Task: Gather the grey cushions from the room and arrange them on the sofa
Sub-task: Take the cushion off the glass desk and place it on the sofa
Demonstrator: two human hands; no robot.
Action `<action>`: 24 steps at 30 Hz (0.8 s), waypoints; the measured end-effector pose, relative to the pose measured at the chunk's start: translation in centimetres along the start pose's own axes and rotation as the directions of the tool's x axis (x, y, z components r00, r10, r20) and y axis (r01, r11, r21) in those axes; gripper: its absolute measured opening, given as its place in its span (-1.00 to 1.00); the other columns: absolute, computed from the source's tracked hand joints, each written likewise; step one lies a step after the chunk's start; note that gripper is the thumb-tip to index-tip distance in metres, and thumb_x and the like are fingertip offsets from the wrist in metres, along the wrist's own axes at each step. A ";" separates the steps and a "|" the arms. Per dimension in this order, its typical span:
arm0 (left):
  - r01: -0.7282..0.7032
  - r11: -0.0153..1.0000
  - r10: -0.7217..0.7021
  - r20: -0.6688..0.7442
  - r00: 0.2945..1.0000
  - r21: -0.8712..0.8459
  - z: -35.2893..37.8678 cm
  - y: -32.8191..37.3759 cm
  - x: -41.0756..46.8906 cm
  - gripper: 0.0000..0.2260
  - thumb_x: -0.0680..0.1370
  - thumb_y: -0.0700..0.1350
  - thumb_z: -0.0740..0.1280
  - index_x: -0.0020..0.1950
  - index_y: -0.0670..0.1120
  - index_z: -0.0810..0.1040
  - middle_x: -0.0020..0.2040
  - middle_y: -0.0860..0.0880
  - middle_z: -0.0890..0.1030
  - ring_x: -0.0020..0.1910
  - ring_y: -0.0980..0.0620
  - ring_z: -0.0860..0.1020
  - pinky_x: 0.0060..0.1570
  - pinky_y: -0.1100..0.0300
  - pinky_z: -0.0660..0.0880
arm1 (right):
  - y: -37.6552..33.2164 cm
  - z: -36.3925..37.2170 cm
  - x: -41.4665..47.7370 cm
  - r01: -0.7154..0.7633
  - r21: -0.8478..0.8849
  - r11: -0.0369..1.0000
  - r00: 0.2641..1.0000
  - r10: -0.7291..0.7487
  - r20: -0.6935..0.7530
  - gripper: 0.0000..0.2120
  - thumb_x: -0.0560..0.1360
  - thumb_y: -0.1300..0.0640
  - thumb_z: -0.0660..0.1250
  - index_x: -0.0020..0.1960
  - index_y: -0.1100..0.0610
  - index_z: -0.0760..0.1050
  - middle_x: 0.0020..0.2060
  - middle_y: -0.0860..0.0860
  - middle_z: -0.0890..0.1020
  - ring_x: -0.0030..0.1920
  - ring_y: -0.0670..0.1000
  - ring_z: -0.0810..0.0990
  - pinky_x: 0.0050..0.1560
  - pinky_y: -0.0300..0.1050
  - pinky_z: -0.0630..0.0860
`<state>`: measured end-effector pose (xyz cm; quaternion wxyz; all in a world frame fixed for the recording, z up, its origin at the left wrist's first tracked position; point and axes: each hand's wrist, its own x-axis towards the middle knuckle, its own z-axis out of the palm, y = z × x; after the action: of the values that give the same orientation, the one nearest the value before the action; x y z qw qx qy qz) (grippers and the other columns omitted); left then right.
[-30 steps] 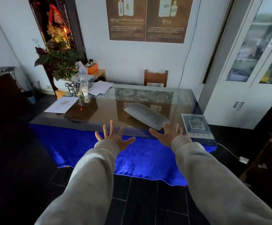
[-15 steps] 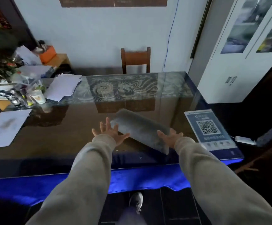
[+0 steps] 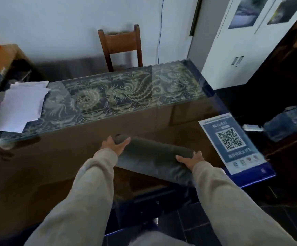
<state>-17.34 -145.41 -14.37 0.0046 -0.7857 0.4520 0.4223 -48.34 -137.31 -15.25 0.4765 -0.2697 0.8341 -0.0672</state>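
A grey cushion (image 3: 153,158) lies on the glass-topped table (image 3: 55,174), near its front right corner. My left hand (image 3: 115,144) grips the cushion's far left end, thumb on top. At the cushion's right end my right hand (image 3: 191,160) is closed around the edge. The cushion's near edge looks tilted up off the glass. Both arms wear beige sleeves. No sofa is in view.
A blue QR-code sign (image 3: 233,142) lies on the table right of the cushion. White papers (image 3: 21,105) lie at the left, a wooden chair (image 3: 121,47) stands behind the table, a white cabinet (image 3: 241,41) at the right. A large water bottle (image 3: 289,123) sits at the far right.
I have stepped up to the table. Both hands went from spread open in the air to closing on the two ends of the grey cushion.
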 end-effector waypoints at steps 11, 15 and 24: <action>-0.214 0.865 0.249 0.017 0.968 -0.454 2.4 12.4 -2.5 -0.06 0.33 0.57 0.21 0.46 -0.09 0.39 0.39 -0.12 0.47 0.21 -0.20 0.55 0.23 -0.12 0.51 | 4.6 -12.5 -1.6 0.354 0.852 0.386 0.910 0.067 -0.409 -0.33 0.29 -0.45 0.50 0.10 0.08 0.65 0.17 -0.02 0.63 0.09 0.00 0.58 0.34 0.01 0.50; -0.355 0.806 0.392 -0.023 0.920 -0.474 9.2 16.9 -8.6 -0.28 0.34 0.14 0.58 0.35 -0.19 0.46 0.25 -0.23 0.61 0.13 -0.26 0.63 0.14 -0.14 0.59 | 14.5 -17.6 -4.9 0.432 0.846 0.313 0.857 0.149 -0.493 -0.62 0.27 -0.31 0.58 -0.46 -0.02 0.69 -0.47 -0.14 0.64 -0.23 -0.01 0.61 -0.02 -0.02 0.57; -0.577 0.741 0.669 0.300 0.680 -0.343 33.4 19.2 -31.2 -0.37 0.23 -0.43 0.55 0.28 -0.18 0.54 0.13 -0.23 0.66 -0.12 -0.11 0.65 -0.21 0.10 0.60 | 49.8 -22.7 -19.9 0.438 0.843 0.313 0.666 0.516 -0.538 -0.50 0.08 -0.36 0.57 -0.29 0.06 0.68 -0.38 -0.06 0.71 -0.18 0.09 0.67 -0.08 0.02 0.59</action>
<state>-60.36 -121.70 -7.82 -0.1340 -0.4734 0.6326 0.5982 -78.43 -88.21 -6.36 0.1536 0.1405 0.7466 -0.6319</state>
